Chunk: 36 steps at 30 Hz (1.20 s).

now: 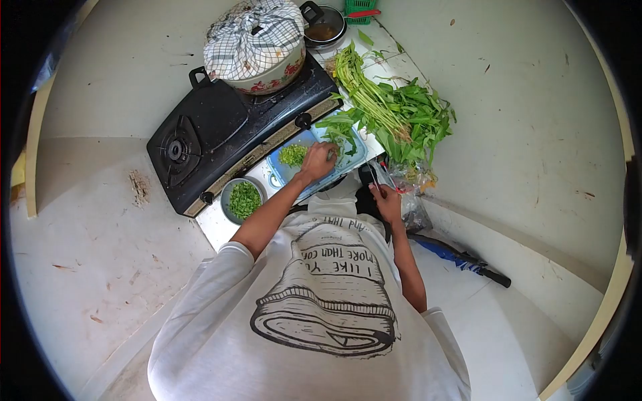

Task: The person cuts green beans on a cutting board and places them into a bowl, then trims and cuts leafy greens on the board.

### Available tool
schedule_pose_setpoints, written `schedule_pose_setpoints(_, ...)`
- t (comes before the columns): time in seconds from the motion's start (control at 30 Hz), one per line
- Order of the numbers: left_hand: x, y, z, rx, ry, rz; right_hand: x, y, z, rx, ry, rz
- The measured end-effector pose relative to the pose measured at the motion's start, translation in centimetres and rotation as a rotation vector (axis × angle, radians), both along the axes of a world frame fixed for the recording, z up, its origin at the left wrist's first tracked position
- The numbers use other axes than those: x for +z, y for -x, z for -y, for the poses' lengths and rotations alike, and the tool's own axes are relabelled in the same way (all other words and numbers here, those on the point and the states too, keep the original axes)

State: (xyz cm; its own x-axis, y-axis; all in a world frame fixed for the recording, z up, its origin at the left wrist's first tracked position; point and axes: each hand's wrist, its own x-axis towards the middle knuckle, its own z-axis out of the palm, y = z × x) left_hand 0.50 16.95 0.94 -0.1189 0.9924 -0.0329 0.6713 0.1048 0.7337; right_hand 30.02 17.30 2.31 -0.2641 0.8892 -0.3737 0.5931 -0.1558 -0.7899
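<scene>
My left hand [319, 160] lies over the blue cutting board [282, 175], its fingers curled together at the greens; what they pinch is hidden. Chopped green pieces [293, 155] form a small pile just left of it, and leafy cut greens [340, 128] lie beyond it on the board. At the board's right corner, my right hand [388, 202] is closed around the handle of a knife [374, 175], its thin blade pointing up and away from me. A round bowl [226, 206] of chopped greens [245, 200] stands left of the board.
A black two-burner stove [224, 113] lies behind the board, with a cloth-covered pot [274, 81] on it. Bundles of leafy stems [374, 100] spread to the right. A lidded pan [326, 28] and green basket [359, 8] stand at the back. Plastic bags [414, 212] hang near my right hand.
</scene>
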Motion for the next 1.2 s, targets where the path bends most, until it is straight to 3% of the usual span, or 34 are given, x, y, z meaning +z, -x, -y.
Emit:
schedule_pose_setpoints(0.17, -1.0, 0.8, 1.5, 0.117, -0.074, 0.125, -0.3, 0.5, -0.4, 0.061, -0.05, -0.023)
schedule_pose_setpoints(0.47, 1.8, 1.4, -1.2, 0.195, -0.075, -0.151, 0.1, 0.4, -0.5, 0.15, -0.092, -0.01)
schedule_pose_setpoints(0.67, -0.6, 0.3, -3.7, 0.229, 0.194, -0.215, 0.1, -0.3, -0.3, 0.125, -0.081, 0.014)
schedule_pose_setpoints(0.77, -1.3, -0.3, -4.4, 0.29, 0.192, -0.198, 0.2, -0.3, 0.1, 0.106, -0.1, 0.028)
schedule_pose_setpoints(1.07, -1.2, 0.2, -4.2, 0.141, 0.186, -0.324, -0.4, -0.9, 0.5, 0.027, -0.055, 0.0)
schedule_pose_setpoints(1.17, -0.7, 0.0, -3.9, 0.197, 0.155, -0.247, 0.1, -0.5, 0.3, 0.021, -0.063, -0.014)
schedule_pose_setpoints(1.2, -0.3, -0.2, -3.7, 0.259, 0.167, -0.096, 0.0, -0.4, 0.2, 0.025, -0.06, -0.017)
